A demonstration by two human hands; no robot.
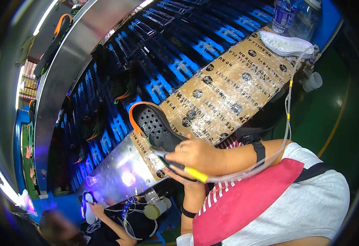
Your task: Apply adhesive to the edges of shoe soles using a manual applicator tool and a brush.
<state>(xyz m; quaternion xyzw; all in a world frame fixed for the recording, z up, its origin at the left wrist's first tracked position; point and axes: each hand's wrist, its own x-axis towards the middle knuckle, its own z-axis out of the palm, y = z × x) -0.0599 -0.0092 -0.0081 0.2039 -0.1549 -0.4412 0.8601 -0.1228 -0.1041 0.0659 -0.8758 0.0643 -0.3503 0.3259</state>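
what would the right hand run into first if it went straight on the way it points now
Most likely the black shoe piece with the orange rim, right in front of the right hand; depth is unclear, so the fingers may already touch it.

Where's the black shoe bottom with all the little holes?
In the head view, the black sole is just left of the middle, held over the cardboard by the left hand, with the right hand above it.
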